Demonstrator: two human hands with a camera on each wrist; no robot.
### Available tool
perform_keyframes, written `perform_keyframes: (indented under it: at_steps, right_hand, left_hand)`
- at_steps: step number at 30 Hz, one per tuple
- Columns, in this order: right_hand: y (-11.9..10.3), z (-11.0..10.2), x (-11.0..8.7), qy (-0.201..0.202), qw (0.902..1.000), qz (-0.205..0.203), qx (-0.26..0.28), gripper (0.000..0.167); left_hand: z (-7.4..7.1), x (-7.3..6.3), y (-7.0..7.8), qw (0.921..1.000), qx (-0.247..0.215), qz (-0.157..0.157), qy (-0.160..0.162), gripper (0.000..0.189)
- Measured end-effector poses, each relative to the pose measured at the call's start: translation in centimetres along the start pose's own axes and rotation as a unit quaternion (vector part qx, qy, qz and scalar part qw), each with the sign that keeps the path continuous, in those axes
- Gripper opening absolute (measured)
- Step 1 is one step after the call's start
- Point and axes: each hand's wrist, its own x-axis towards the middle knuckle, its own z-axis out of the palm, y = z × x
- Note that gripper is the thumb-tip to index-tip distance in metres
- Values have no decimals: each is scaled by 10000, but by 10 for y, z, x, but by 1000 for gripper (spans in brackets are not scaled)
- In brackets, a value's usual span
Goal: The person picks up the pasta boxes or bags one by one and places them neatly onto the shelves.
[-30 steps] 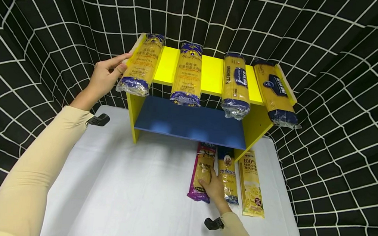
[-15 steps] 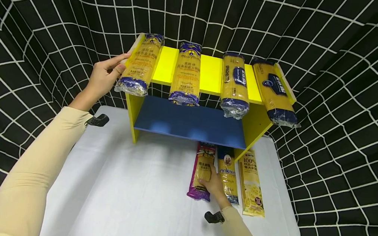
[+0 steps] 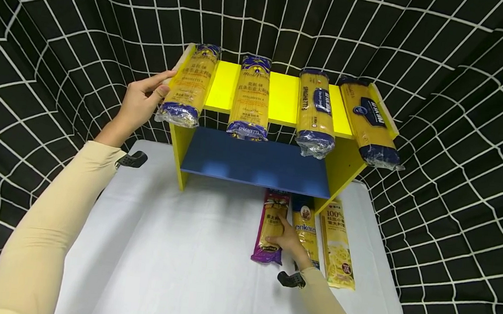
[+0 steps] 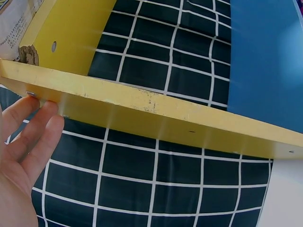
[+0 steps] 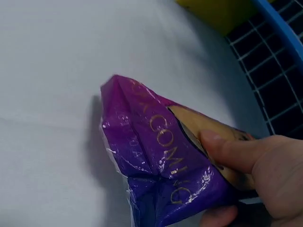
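In the head view my left hand [image 3: 142,98] touches the outer face of the yellow side panel [image 3: 178,145] at the shelf's upper left. Its extended fingers [image 4: 43,137] lie against that panel in the left wrist view. My right hand [image 3: 290,240] grips a purple-and-red packet of spaghetti [image 3: 266,248] below the blue shelf board [image 3: 255,162]. In the right wrist view the thumb lies over the packet's clear window and a fingertip shows beneath; the purple end [image 5: 156,156] points away from the hand. The packet's far end reaches under the board.
An Ankara pasta packet [image 3: 309,239] and a yellow pasta packet [image 3: 337,249] lie right of my right hand on the white cloth [image 3: 179,260]. Several spaghetti packets [image 3: 251,99] lie across the yellow top board [image 3: 282,97]. Black gridded cloth [image 3: 459,145] surrounds the table.
My right hand and the purple-and-red spaghetti packet have shifted slightly toward the shelf; the packet's near end sits a little higher in the head view. My left hand stays on the side panel.
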Motion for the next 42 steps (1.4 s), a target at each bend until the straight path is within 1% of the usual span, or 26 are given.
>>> perform_keyframes:
  at_steps: [3, 7, 11, 21, 25, 30, 34, 38, 40, 42]
  right_hand:
    - [-2, -6, 0, -207, 9990, 187, 346, 95]
    - [-2, -11, 3, -469, 9953, 374, 754, 95]
    - [1, -13, 5, -660, 9887, 458, 1269, 94]
    - [11, -6, 3, -552, 9742, 415, 2148, 93]
    - [16, -1, 1, -419, 9735, 308, 2228, 92]
    - [21, 4, -2, -364, 9762, 205, 2126, 92]
    - [17, 3, -4, -433, 9799, -160, 1940, 90]
    - [8, -1, -7, -689, 9819, -451, 1705, 89]
    - [2, -1, -9, -963, 9790, -562, 1705, 90]
    - [-2, 0, -10, -1305, 9739, -714, 1715, 91]
  left_hand:
    - [-1, 0, 1, 10000, 4, -16, -3, 41]
    - [-1, 0, -1, 10000, -5, -44, 16, 42]
    - [0, 0, -1, 10000, -23, -17, 21, 42]
    - [1, 2, -1, 10000, -38, 38, 70, 42]
    - [1, 1, 0, 9999, -30, 66, 96, 42]
    - [2, 2, 0, 9999, -42, 66, 92, 42]
    - [1, 3, -1, 9999, -27, 95, 103, 42]
    - [1, 2, -2, 9999, -23, 86, 128, 42]
    - [1, 2, -3, 9999, -24, 76, 131, 42]
    - [2, 2, -3, 9999, -20, 68, 123, 42]
